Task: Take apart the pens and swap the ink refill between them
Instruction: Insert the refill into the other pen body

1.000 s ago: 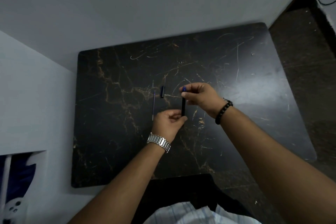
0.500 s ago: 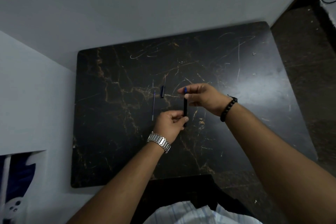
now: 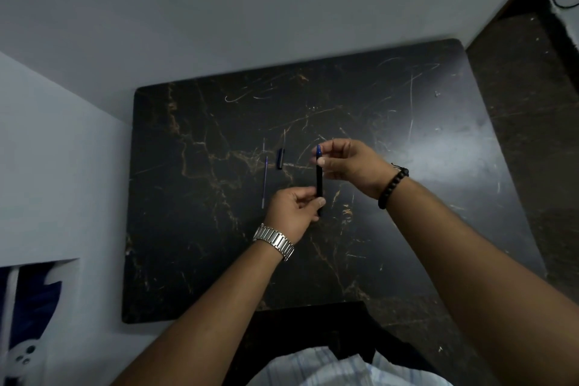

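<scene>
A dark pen barrel point(image 3: 319, 180) stands nearly upright above the black marble table point(image 3: 194, 229), with a blue piece showing at its top end. My left hand point(image 3: 293, 213) pinches the barrel's lower end. My right hand point(image 3: 351, 166) pinches the blue top between thumb and fingers. A thin blue ink refill point(image 3: 264, 182) lies on the table to the left of my hands. A short dark blue pen part point(image 3: 279, 159) lies just right of the refill's far end.
The table sits in a corner between a pale back wall point(image 3: 250, 9) and a pale left wall point(image 3: 62, 166). Dark floor point(image 3: 526, 135) runs along the right. A white and blue object point(image 3: 25, 323) lies at the lower left.
My hands and the pen have shifted slightly to the right; the grip on both ends of the pen stays the same. Refill and pen part on the table have not moved.
</scene>
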A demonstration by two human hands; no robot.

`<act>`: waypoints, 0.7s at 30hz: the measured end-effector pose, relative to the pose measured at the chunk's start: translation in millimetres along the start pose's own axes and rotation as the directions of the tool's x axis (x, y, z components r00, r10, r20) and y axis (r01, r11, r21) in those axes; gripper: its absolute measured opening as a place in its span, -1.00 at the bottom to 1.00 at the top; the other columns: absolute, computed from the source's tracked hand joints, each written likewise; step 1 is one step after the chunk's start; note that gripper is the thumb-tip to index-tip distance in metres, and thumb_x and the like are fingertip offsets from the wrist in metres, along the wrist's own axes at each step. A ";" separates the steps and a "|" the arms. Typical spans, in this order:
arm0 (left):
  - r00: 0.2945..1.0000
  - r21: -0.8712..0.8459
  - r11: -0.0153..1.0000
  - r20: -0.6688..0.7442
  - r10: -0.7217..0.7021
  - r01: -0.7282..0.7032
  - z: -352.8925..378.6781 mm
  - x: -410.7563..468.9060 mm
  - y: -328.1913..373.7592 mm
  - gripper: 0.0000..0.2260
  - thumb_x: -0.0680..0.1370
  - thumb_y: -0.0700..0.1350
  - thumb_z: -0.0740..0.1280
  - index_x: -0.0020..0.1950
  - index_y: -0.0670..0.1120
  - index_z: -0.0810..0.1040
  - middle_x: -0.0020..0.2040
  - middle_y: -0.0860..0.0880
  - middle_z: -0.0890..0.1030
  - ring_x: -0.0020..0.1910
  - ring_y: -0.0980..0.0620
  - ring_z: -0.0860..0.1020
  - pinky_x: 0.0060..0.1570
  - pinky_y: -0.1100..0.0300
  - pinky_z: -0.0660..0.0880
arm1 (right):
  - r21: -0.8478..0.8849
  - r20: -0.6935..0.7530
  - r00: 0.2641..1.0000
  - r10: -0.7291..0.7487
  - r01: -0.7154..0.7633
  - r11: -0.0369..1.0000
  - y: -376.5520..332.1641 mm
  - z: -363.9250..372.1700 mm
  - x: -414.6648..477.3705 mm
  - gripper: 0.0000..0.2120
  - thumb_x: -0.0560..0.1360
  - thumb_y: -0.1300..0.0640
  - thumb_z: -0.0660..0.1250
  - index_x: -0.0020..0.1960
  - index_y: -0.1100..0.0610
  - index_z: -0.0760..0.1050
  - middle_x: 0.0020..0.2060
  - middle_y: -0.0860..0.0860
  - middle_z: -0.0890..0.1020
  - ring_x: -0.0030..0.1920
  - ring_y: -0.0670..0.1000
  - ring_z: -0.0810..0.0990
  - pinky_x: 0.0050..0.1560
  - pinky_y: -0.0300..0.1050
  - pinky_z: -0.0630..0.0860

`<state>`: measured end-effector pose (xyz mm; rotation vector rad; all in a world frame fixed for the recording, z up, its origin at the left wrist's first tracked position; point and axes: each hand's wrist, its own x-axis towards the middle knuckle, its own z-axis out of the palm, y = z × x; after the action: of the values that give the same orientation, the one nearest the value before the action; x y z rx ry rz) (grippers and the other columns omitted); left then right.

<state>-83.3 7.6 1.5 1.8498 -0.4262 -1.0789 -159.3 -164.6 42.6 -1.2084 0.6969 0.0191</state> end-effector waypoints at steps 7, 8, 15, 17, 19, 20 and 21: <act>1.000 -0.004 1.000 0.014 0.000 0.000 -0.5 -3.8 -0.9 -0.82 0.51 -0.24 0.47 0.09 -0.08 0.71 -0.21 0.06 0.72 -0.24 0.10 0.71 -0.29 0.28 0.62 | -0.016 0.001 1.000 0.002 -0.002 1.000 2.4 0.5 -4.9 -0.84 0.53 0.39 0.34 -0.01 0.16 0.59 -0.17 0.05 0.69 -0.11 0.00 0.64 0.03 -0.06 0.56; 1.000 -0.003 1.000 0.018 0.002 -0.002 -0.1 -4.5 -0.8 -0.82 0.51 -0.24 0.48 0.06 -0.03 0.71 -0.23 0.08 0.73 -0.24 0.10 0.71 -0.29 0.28 0.62 | 0.000 -0.019 1.000 -0.003 0.003 1.000 3.5 1.4 -5.3 -0.85 0.50 0.40 0.37 -0.05 0.18 0.57 -0.21 0.08 0.64 -0.16 0.01 0.61 0.01 -0.07 0.57; 0.999 -0.009 1.000 0.037 0.014 -0.013 1.8 -9.4 0.1 -0.74 0.52 -0.24 0.46 -0.10 0.17 0.68 -0.26 0.18 0.73 -0.28 0.18 0.69 -0.31 0.31 0.61 | 0.024 -0.049 0.999 0.007 -0.006 1.000 8.1 1.6 -8.0 -0.84 0.51 0.32 0.40 0.03 0.12 0.61 -0.18 0.04 0.65 -0.13 0.01 0.57 0.06 -0.02 0.53; 0.999 -0.007 1.000 0.034 0.010 -0.010 0.8 -9.2 0.7 -0.74 0.52 -0.24 0.46 -0.10 0.17 0.68 -0.28 0.17 0.73 -0.29 0.17 0.69 -0.30 0.29 0.62 | 0.002 -0.004 1.000 0.018 -0.018 1.000 9.0 -0.4 -9.1 -0.78 0.58 0.30 0.32 0.06 0.03 0.65 -0.07 -0.04 0.74 -0.04 -0.02 0.64 0.10 -0.01 0.53; 0.999 -0.004 1.000 0.037 0.005 -0.005 0.4 -8.7 0.5 -0.76 0.52 -0.24 0.46 -0.08 0.14 0.68 -0.29 0.15 0.73 -0.28 0.15 0.70 -0.29 0.26 0.64 | 0.003 0.021 1.000 0.015 -0.015 1.000 9.5 -0.7 -9.6 -0.74 0.58 0.33 0.28 0.04 0.04 0.65 -0.07 -0.05 0.76 0.01 -0.06 0.68 0.09 -0.05 0.56; 0.999 -0.003 1.000 0.038 0.002 -0.002 0.7 -8.9 0.1 -0.77 0.51 -0.25 0.47 -0.05 0.11 0.69 -0.29 0.13 0.72 -0.27 0.14 0.70 -0.28 0.25 0.64 | 0.011 0.021 1.000 0.010 -0.010 1.000 9.7 -0.3 -9.8 -0.75 0.58 0.35 0.28 0.03 0.07 0.65 -0.09 -0.04 0.77 0.00 -0.07 0.69 0.05 -0.11 0.59; 0.999 -0.004 1.000 0.036 -0.002 0.002 0.9 -9.2 -0.5 -0.80 0.51 -0.25 0.47 -0.01 0.06 0.70 -0.29 0.11 0.72 -0.27 0.14 0.70 -0.28 0.24 0.64 | 0.017 0.014 1.000 0.003 -0.003 1.000 9.9 0.2 -9.9 -0.77 0.57 0.37 0.29 0.02 0.10 0.64 -0.12 -0.03 0.77 -0.02 -0.08 0.70 -0.01 -0.17 0.60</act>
<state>-89.2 13.4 5.5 1.8297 -0.4431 -1.1152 -170.7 -157.3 39.2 -1.1903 0.6853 0.0239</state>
